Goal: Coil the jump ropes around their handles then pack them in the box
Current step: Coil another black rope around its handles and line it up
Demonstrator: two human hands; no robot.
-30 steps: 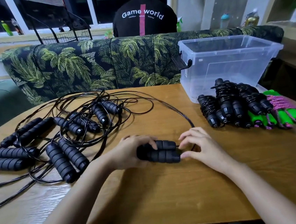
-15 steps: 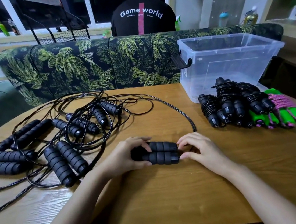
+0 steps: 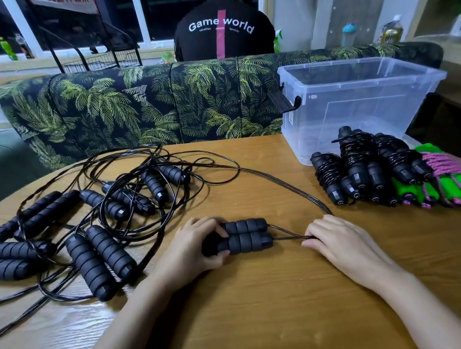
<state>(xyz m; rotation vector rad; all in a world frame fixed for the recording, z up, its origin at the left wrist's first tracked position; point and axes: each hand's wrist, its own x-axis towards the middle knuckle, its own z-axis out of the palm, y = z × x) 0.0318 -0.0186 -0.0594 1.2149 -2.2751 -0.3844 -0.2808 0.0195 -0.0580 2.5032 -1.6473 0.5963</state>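
Fingers point(image 3: 218, 234) of the left hand point(image 3: 194, 249) clamped round a pair of black handles point(image 3: 247, 235) on the counter point(image 3: 266, 312), fingers point(image 3: 312, 244) of the right hand point(image 3: 341, 239) pinching their rope point(image 3: 287, 235) just at 3 o'clock of them. Can't see the handles' left ends, buried under that palm. Counted ten loose handles point(image 3: 101, 259) in the tangle at 9 o'clock. No clean count on the coiled black bundles point(image 3: 359, 166) at 2 o'clock, too overlapped; green ones point(image 3: 452, 182) alongside. Clear box point(image 3: 359, 109) at 1 o'clock, bundles just in front of it.
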